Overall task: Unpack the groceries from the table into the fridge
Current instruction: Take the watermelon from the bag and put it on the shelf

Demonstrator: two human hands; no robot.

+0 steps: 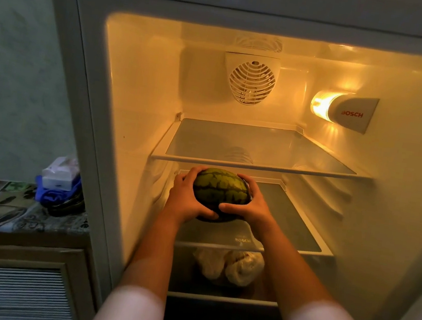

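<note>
A small striped green watermelon [220, 192] is on the middle glass shelf [302, 233] of the open fridge [144, 84], near the shelf's left front. My left hand [186, 194] grips its left side and my right hand [249, 205] grips its right side and front. Both forearms reach in from below. I cannot tell whether the melon rests fully on the shelf or is still held just above it.
The top glass shelf [264, 150] is bare, under a fan grille [251, 82] and a lit lamp [342, 110]. White bagged items [230, 266] lie on the shelf below. To the left, a counter [10, 211] holds a white box on blue cloth [59, 180].
</note>
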